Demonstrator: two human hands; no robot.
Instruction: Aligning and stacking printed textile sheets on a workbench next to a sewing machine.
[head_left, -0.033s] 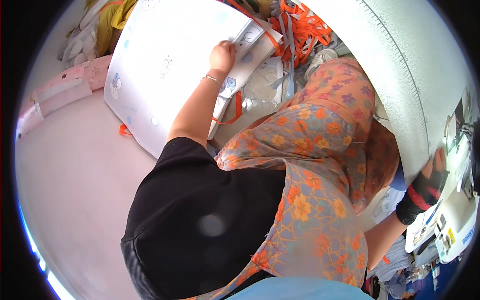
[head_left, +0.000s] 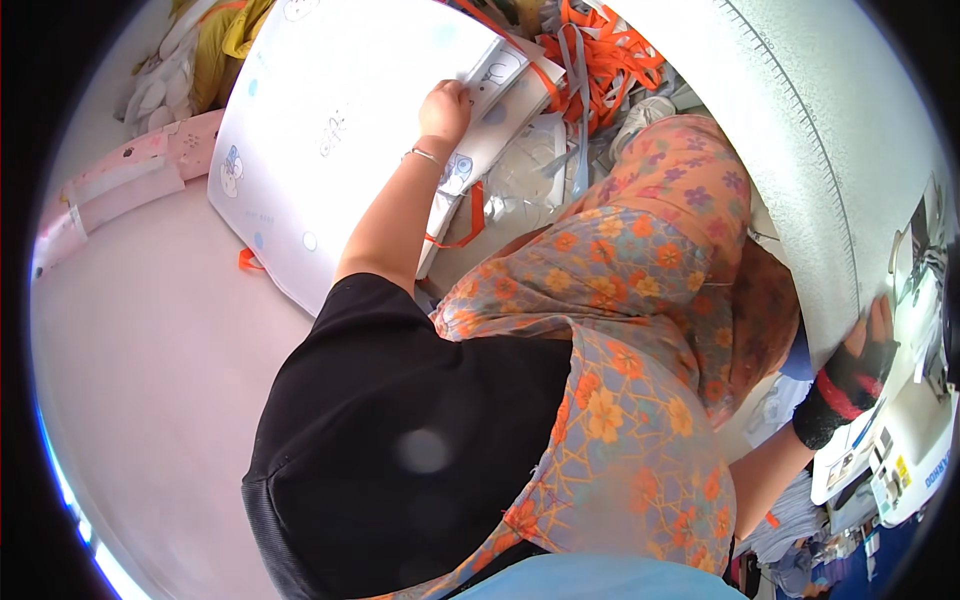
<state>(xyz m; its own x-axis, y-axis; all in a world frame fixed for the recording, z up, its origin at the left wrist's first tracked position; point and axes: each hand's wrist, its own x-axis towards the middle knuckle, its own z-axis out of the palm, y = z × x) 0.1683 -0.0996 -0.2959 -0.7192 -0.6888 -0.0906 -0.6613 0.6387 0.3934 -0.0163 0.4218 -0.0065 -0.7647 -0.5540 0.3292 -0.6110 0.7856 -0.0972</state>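
Observation:
My left hand (head_left: 445, 112) is closed on the edge of the top sheet in a stack of large white printed panels (head_left: 330, 90). Small cartoon figures and pale blue dots mark the panels, and orange tape hangs from their edges. A thin bracelet circles that wrist. Far to the right, my right hand (head_left: 866, 362) wears a black fingerless glove with a red stripe. Its fingers stretch out at the edge of the white work table (head_left: 810, 190), beside a white machine (head_left: 905, 455), probably a sewing machine. Nothing shows in its grasp.
Tangled orange tape (head_left: 605, 65) lies in a heap beyond the panels, near a shoe (head_left: 640, 120). A pink printed strip (head_left: 135, 185) curves along the left. Yellow and white cloth (head_left: 200, 60) is piled at the far left. Grey cloth (head_left: 785, 525) sits at lower right.

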